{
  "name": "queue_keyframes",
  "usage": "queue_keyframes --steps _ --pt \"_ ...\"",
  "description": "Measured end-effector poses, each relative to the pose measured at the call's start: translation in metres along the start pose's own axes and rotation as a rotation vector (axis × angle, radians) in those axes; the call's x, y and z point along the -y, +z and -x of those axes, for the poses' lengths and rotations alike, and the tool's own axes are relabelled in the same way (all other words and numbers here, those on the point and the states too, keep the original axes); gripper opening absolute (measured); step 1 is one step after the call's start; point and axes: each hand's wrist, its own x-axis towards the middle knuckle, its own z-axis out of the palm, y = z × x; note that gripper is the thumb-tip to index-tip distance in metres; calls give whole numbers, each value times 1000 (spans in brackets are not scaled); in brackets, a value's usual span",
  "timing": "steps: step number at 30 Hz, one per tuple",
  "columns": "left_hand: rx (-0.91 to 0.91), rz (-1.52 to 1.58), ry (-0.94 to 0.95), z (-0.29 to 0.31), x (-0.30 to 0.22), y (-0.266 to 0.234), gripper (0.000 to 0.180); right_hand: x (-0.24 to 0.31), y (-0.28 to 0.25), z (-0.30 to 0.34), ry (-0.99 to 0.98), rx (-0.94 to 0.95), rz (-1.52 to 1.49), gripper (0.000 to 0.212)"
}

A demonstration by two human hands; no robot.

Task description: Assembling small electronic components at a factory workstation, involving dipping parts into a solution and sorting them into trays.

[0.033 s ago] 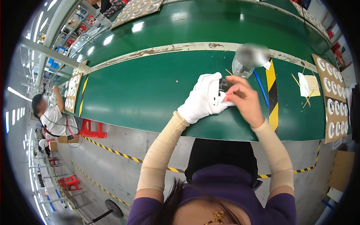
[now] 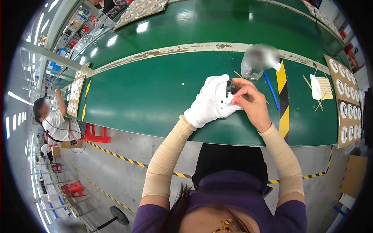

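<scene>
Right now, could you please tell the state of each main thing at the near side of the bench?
Left hand: gloved, closed around the white housing
White housing: held, partly hidden by fingers
Right hand: bare, fingertips at the housing; pinching unclear
Transparent container: upright; top blurred
Blue strip: lying on the bench
Yellow sheet: lying flat
Cardboard sheet: bearing rows of white rings

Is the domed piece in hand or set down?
In hand: the gloved left hand holds the domed piece, with the bare right hand close against it.

White-and-dark device (image 2: pixel 229 95), green table (image 2: pixel 147 93)
</scene>
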Motion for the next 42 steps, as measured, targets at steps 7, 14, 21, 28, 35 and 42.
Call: queue_keyframes --steps 7,14,21,28,35,42 --pt "22 50 39 -4 7 -1 82 -8 9 -1 144 -112 -65 3" --pt "-8 62 97 -7 5 3 79 -14 3 -15 199 -171 23 2" --pt "23 152 33 -1 8 -4 83 4 21 14 2 -91 8 5" --pt "-3 24 79 -5 4 1 83 -18 9 -13 280 -235 56 6" --pt "-28 -50 108 0 9 6 81 -1 29 13 55 -224 -22 5" --pt "-20 33 55 1 6 6 84 -13 22 2 231 -308 -82 8"
